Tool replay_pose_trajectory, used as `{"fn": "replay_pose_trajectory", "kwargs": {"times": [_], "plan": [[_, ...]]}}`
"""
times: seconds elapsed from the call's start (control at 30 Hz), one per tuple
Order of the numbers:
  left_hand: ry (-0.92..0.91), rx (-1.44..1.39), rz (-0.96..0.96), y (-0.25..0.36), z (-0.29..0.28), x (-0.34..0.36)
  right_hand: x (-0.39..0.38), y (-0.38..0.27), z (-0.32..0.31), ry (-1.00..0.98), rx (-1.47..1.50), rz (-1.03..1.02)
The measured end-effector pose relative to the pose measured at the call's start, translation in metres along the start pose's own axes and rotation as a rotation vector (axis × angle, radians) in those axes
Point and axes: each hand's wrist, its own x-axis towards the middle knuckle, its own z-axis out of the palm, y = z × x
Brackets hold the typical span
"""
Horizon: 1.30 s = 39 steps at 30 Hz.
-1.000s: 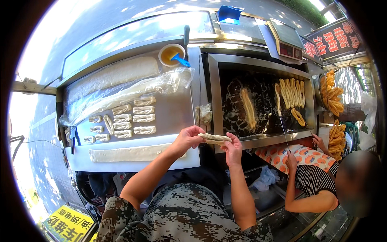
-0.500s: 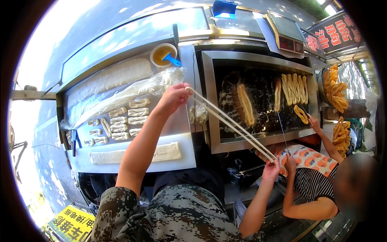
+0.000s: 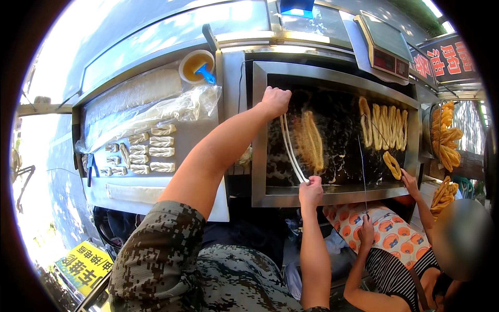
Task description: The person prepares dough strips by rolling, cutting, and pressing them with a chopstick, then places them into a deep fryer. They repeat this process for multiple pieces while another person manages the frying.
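Observation:
My left hand (image 3: 276,99) is closed on the upper end of a long stretched dough strip (image 3: 289,151), near the fryer's back-left. My right hand (image 3: 311,190) pinches its lower end by the front edge. The pale double strand hangs slightly bowed over the dark oil of the steel-rimmed fryer (image 3: 258,130). Just right of it a single golden dough stick (image 3: 313,140) floats in bubbles. Several lighter sticks (image 3: 391,125) lie in a row at the fryer's right side, with a looped golden piece (image 3: 392,165) below them.
Left, a steel board (image 3: 192,140) holds twisted dough pieces (image 3: 161,140), plastic-covered dough and a bowl (image 3: 189,65) with a blue brush. A scale (image 3: 385,54) stands behind the fryer. At right are heaped fried sticks (image 3: 447,145); a co-worker (image 3: 390,249) works there with thin rods.
The short twisted dough in my hands has been stretched long. Both hands have moved over the fryer, the left rightward and up, and the strip now hangs above the oil.

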Motion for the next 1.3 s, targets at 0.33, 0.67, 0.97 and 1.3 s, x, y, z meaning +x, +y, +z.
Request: {"fn": "replay_pose_trajectory", "kwargs": {"times": [0.33,0.67,0.97,1.3], "plan": [[-0.008,0.311,0.006,0.01,0.034,0.005,0.042,-0.007,0.049,-0.252,-0.562,-0.054],[0.683,-0.638,-0.513,-0.106,-0.037,-0.303,-0.103,-0.011,-0.023,-0.258,0.422,-0.226],[0.393,-0.403,-1.036,-0.25,0.021,-0.459,-0.191,-0.098,0.056,-0.473,0.385,-0.455],[0.311,-1.027,-0.382,-0.176,-0.07,-0.449,-0.21,-0.207,0.137,-0.616,0.701,-0.299]]}}
